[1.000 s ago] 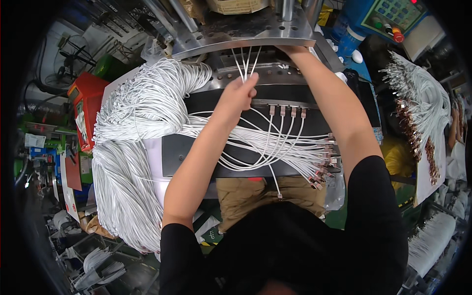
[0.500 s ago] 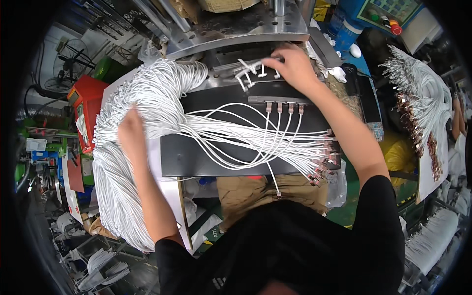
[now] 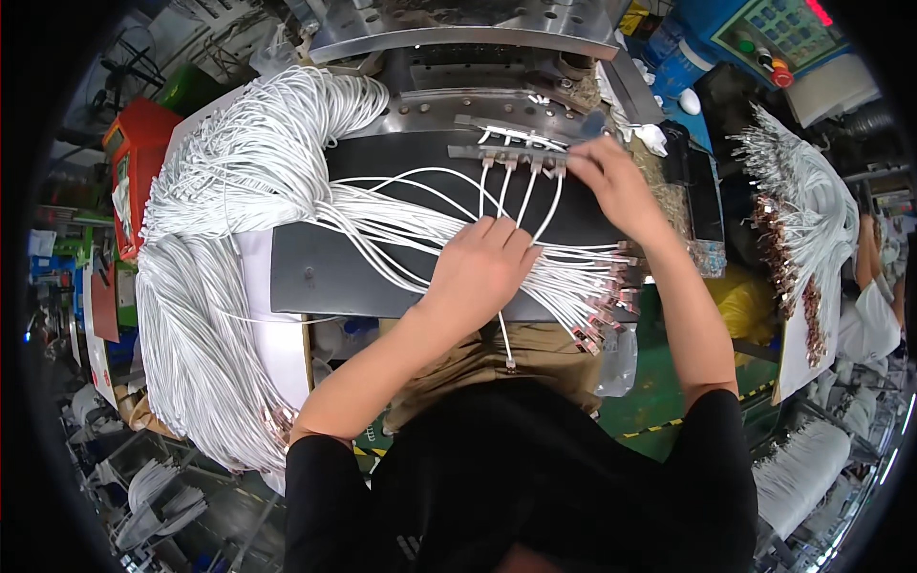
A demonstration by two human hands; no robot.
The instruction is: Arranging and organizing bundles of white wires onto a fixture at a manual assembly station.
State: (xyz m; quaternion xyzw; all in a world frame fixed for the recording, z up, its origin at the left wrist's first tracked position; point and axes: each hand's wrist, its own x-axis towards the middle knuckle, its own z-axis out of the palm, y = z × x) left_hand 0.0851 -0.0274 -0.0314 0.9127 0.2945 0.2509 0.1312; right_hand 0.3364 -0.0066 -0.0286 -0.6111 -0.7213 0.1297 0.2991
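My left hand [image 3: 484, 272] is over the middle of a spread of white cables [image 3: 401, 219], with its fingers curled around some of them. At the right end of a narrow metal strip [image 3: 466, 152], my right hand [image 3: 616, 181] pinches the strip. Several cable connectors [image 3: 512, 163] sit in a row along it, their cables running down toward my left hand. Just behind lies a second metal strip with white plastic pieces [image 3: 521, 136]. Loose connector ends [image 3: 607, 301] with reddish-brown parts fan out at the right of the black work surface [image 3: 315, 272].
A large bundle of white cables [image 3: 244, 162] hangs over the left side. Behind the strips stands a metal machine plate [image 3: 458, 38]. A control panel [image 3: 778, 43] is at the far right, above another hanging cable bundle [image 3: 802, 191]. A person's arm [image 3: 867, 253] shows beyond.
My left hand has come from the left bundle to the middle cables. The strip with connectors has moved back beside the white pieces, and my right hand has come down to its end.
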